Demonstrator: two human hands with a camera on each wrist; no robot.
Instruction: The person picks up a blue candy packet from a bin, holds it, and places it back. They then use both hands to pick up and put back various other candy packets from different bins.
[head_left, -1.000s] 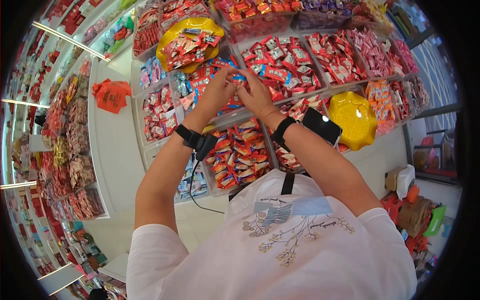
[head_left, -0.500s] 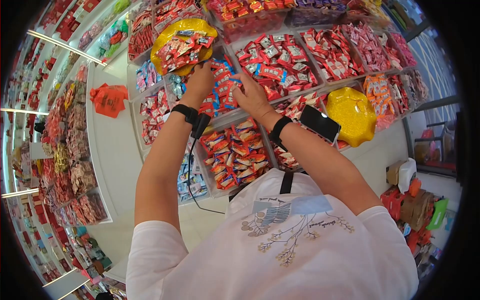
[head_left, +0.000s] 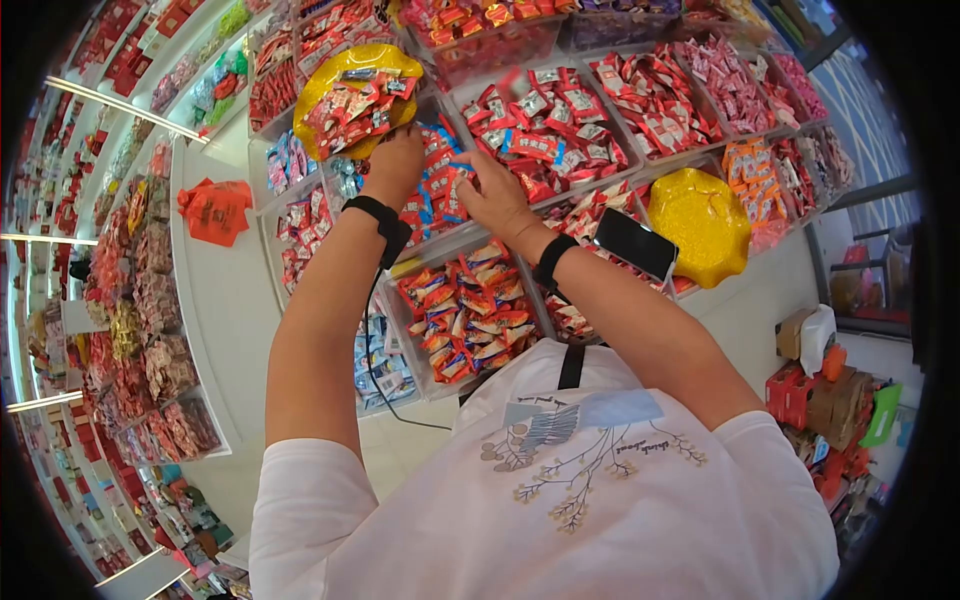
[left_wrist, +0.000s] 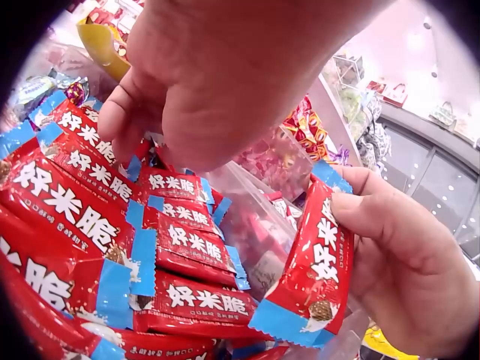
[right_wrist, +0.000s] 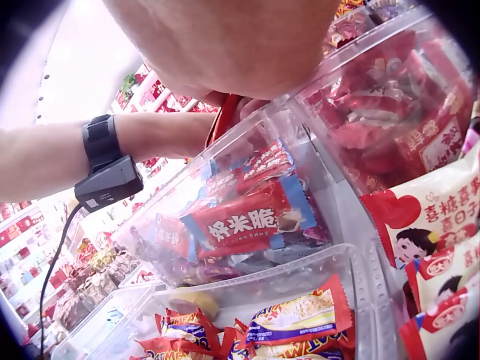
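Note:
My right hand [head_left: 495,200] pinches a red snack packet with blue ends [left_wrist: 319,255] between thumb and fingers, seen at the right of the left wrist view. Over the same clear bin [right_wrist: 225,169], my left hand [head_left: 398,165] reaches down with its fingertips at a pile of matching red-and-blue packets [left_wrist: 67,195]. Those fingertips are partly hidden, and I cannot tell whether they grip a packet. Just beyond the left hand sits a yellow wavy-edged plate [head_left: 312,110] heaped with red and white packets.
Bins of other wrapped sweets surround the hands, including orange-and-red packets [head_left: 470,315] nearer the body. A phone [head_left: 636,245] lies on the bins at the right, beside a second yellow plate [head_left: 700,230]. A red bag [head_left: 215,210] rests on the white counter at left.
The hands were together over the bin a second ago. My left hand has since moved left and down to the packets by the heaped plate; my right hand stays near its place.

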